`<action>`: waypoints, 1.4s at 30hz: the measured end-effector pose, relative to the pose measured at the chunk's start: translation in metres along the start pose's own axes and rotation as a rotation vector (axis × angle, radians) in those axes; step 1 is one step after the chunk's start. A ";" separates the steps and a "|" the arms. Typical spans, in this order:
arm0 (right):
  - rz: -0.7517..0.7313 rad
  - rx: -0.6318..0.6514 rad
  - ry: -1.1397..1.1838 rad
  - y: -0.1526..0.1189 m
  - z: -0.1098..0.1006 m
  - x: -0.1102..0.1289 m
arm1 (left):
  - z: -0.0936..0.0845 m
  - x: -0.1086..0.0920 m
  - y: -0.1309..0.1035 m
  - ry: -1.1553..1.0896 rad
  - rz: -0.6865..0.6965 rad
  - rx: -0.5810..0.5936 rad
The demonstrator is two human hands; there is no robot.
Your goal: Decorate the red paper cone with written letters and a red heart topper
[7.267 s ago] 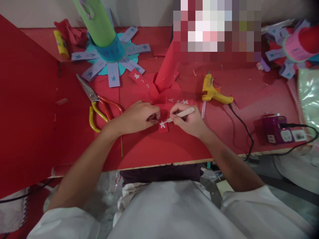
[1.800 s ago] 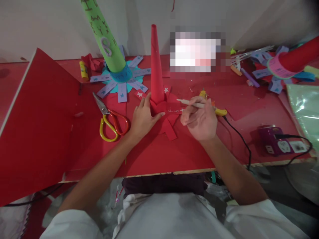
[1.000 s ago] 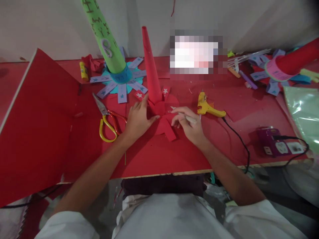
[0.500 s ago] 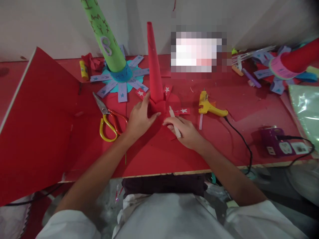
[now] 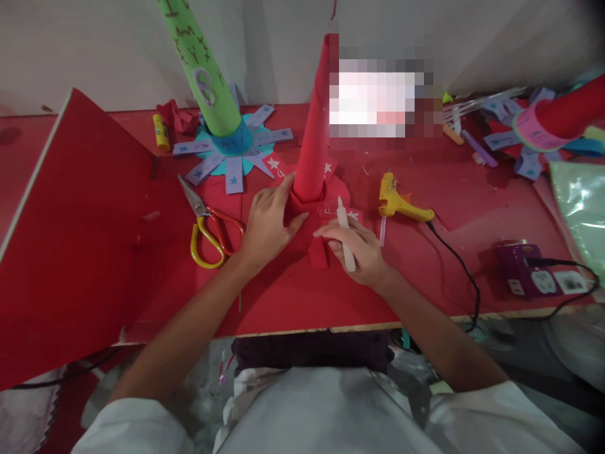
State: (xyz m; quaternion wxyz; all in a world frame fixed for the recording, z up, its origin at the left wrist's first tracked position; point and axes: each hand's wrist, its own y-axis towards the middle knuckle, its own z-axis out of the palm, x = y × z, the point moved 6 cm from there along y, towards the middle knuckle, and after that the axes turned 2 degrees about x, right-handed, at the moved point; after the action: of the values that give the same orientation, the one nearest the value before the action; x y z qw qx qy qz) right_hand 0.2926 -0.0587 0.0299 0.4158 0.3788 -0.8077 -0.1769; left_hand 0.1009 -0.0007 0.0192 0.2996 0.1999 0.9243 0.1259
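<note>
The red paper cone (image 5: 314, 132) has swung over: its tip leaned left half a second ago, and now it tilts right, its upper end meeting the blurred patch. Its foot sits just beyond the left hand (image 5: 267, 224), whose thumb and index finger stand wide apart at the left side of the cone's base; whether they pinch the paper, I can't tell.

Over to the right hand (image 5: 359, 249), close beside that base, and it has a white pen (image 5: 346, 236) held between thumb and fingers, pointed end away from the body. Just beyond this grip lies a lettered red strip (image 5: 353, 215) ending in a white star; whether the nib touches it is too close to call. A plain red strip (image 5: 318, 253) pokes toward the body, just left of the pen grip.

Further out now! Right of the pen grip rests a yellow hot glue gun (image 5: 401, 207), and well beyond it a purple power socket (image 5: 522, 270). Left of the left hand lie scissors (image 5: 210, 227) with one yellow handle and one orange-red. Beyond that hand, a green paper cone (image 5: 208, 88) leans in its blue collar (image 5: 235, 140), with a yellow glue stick (image 5: 161, 132) to its left.
</note>
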 end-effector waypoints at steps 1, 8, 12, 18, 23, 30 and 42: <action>-0.001 0.001 -0.003 0.000 0.000 0.000 | 0.000 0.001 0.001 -0.001 0.004 0.002; 0.035 0.007 0.009 0.002 -0.001 0.001 | 0.013 0.023 0.004 -0.120 -0.101 0.057; 0.109 -0.039 0.128 0.001 -0.004 -0.003 | 0.017 0.026 0.003 -0.145 -0.130 0.072; 0.357 -0.069 0.328 0.001 -0.002 -0.016 | 0.018 0.025 0.002 -0.095 -0.175 0.125; 0.494 -0.110 0.451 0.004 0.003 -0.025 | 0.015 0.022 0.002 -0.082 -0.139 0.192; 0.447 -0.140 0.439 0.008 0.004 -0.028 | 0.015 0.024 0.000 -0.085 -0.099 0.220; 0.515 -0.012 0.296 0.024 0.020 -0.040 | 0.016 0.021 0.002 -0.052 -0.077 0.195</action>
State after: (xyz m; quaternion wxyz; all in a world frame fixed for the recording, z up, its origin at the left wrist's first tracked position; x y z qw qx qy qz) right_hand 0.2798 -0.0138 0.0105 0.5624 0.1806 -0.8068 -0.0131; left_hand 0.0952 0.0122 -0.0030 0.3072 0.1959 0.9311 0.0186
